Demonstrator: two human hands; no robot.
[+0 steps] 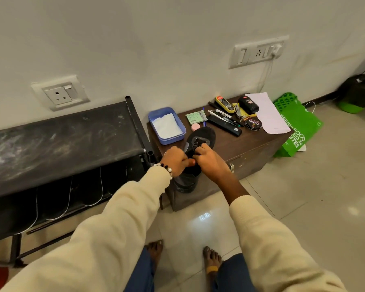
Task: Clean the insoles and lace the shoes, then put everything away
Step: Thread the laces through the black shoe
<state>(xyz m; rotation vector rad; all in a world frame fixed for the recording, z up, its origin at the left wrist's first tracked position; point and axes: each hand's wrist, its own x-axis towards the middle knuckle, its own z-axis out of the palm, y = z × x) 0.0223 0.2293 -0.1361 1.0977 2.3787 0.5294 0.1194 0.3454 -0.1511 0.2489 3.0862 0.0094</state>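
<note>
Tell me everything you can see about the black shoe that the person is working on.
The black shoe lies on the front left part of the brown wooden chest, toe toward the wall, heel hanging over the front edge. Its upper looks like matte fabric, with a grey panel around the eyelets and a ribbed dark sole at the heel. Both hands work at its lacing: the left hand pinches at the opening, the right hand grips near the laces.

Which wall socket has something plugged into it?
The upper right socket panel, above the brown cabinet: a white plug and cord hang there. The lower left one is empty.
</note>
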